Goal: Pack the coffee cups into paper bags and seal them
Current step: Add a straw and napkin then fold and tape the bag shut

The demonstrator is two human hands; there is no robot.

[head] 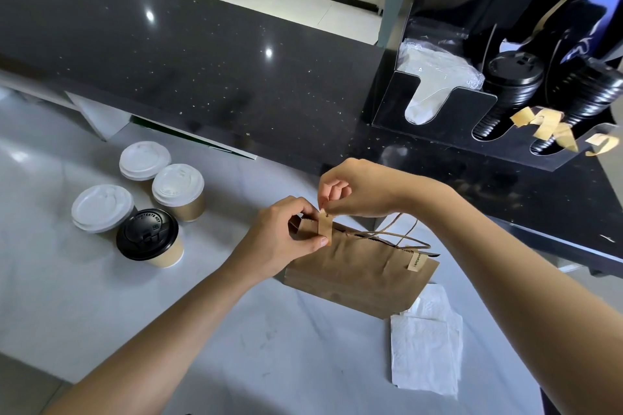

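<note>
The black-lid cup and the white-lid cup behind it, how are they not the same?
The black-lid cup has a dark, glossy lid with raised writing round it; the white-lid cup has a pale, matte lid. The black-lid cup stands nearest the camera, while the white-lid cup stands farther back, toward the dark counter. Both have tan paper sides, stand upright with lids on, and are not in the paper bag.

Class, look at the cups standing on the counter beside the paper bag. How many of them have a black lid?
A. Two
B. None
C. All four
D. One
D: of the four cups, only the nearest cup has a black lid; the other three have white lids.
</note>
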